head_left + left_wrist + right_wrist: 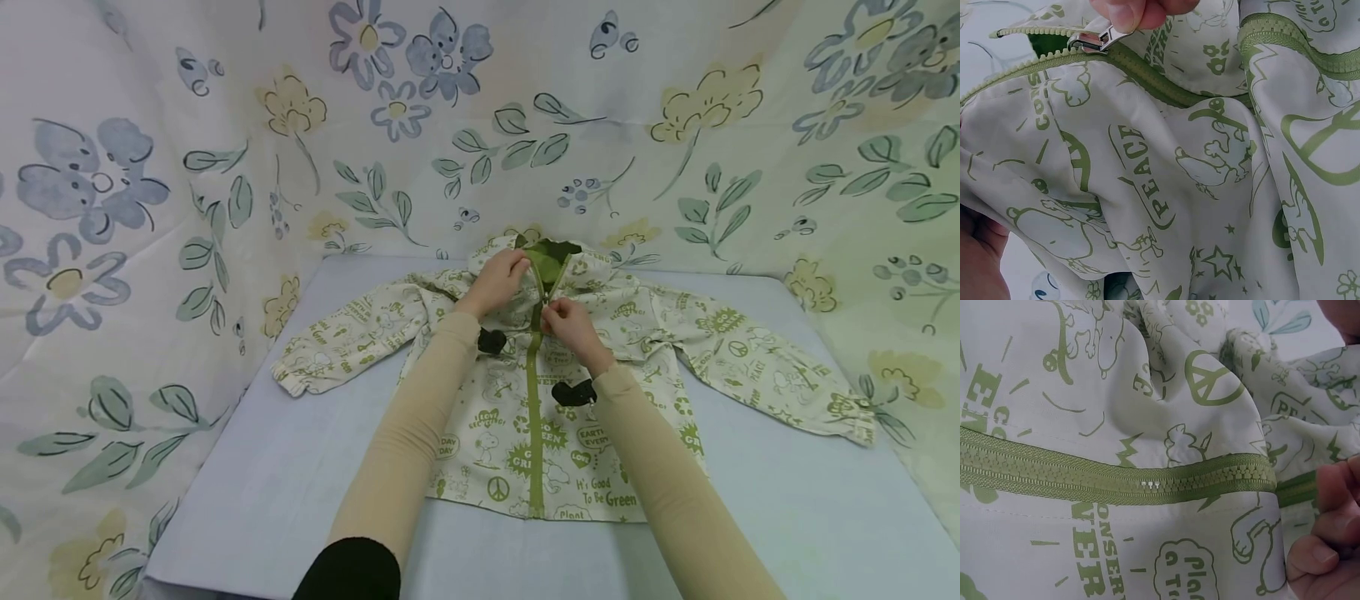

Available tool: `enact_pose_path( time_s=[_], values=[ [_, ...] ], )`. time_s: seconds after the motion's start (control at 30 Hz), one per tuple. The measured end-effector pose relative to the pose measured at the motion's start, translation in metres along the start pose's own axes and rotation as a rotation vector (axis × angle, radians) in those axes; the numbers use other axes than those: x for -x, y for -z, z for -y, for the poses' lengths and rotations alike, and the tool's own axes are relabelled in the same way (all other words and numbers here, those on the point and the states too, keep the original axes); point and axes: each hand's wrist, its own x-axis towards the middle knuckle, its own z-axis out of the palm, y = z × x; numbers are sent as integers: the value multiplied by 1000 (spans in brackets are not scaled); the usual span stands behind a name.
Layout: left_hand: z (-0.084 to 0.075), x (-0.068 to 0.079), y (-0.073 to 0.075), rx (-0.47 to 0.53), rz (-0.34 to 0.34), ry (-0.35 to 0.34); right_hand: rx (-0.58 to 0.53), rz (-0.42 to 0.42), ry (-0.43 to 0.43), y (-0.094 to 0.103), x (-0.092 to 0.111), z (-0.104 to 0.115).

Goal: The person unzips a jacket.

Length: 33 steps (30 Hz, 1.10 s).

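We see the right grip [573, 325] pinching the zipper pull [1112, 39], the closed zipper [535, 417] running from it toward us, the left grip [493, 283] holding the jacket [480, 421] farther up.

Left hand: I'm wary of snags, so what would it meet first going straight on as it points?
Probably the green lining inside the jacket collar, just beyond the left hand; depth is unclear.

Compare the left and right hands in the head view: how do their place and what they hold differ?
The left hand is higher, beside the collar, while the right hand is lower. The left hand holds the jacket by its open edge, whereas the right hand pinches the zipper pull. Both are at the same jacket.
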Motion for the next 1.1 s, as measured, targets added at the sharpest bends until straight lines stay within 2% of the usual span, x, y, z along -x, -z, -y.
enact_pose_path(
  time_s=[0.4,0.57,0.87,1.1],
  values=[
    [-4,1,3,46,-47,99,47,-14,0,-1,-1,-3],
    [-3,2,3,82,-76,99,84,-25,16,-2,-1,-5],
    [0,2,4,129,-116,80,46,-28,8,-1,1,-5],
    [-1,3,4,162,-138,93,51,-22,-15,0,5,-4]
  ],
)
